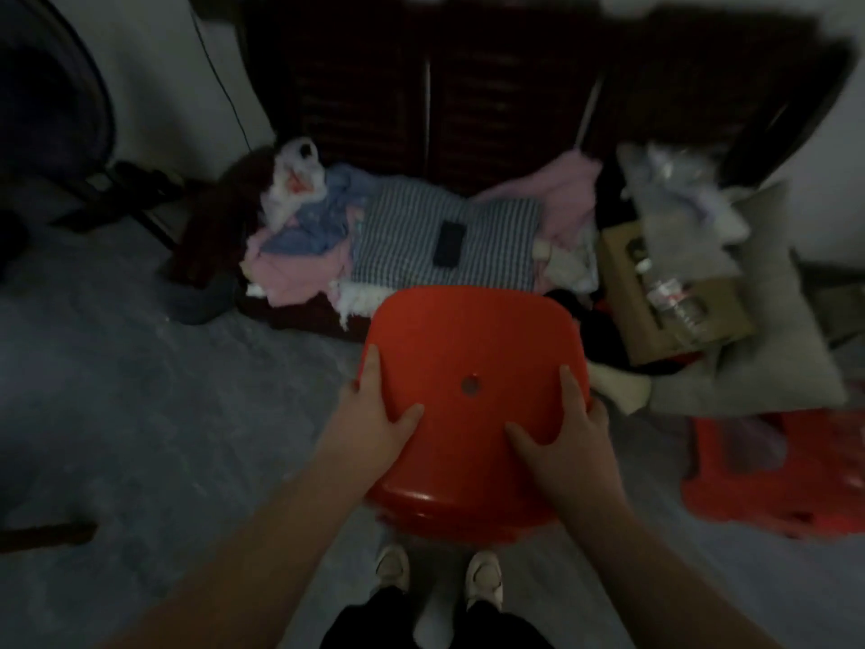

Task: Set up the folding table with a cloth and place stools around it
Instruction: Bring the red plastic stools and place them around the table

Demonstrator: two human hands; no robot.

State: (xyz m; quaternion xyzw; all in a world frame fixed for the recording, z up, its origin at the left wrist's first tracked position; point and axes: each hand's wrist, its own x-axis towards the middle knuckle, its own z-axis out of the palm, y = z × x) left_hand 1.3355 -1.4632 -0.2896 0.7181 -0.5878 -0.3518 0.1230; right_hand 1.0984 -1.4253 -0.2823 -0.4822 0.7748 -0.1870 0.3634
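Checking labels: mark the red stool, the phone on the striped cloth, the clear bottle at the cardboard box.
red stool [472,348], head view, seat top above the centre hole.
phone [449,243], head view, middle of its face.
clear bottle [674,302], head view, labelled body.

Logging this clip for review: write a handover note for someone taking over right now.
Left hand: grips the red stool by its left seat edge, thumb on top.
Right hand: grips the right edge the same way.
The stool is held in front of the body, above the shoes. What looks like a second red stool sits on the floor at right.
Done: one stool in hand.
Left: place it at the table. No table or spread cloth is in view.
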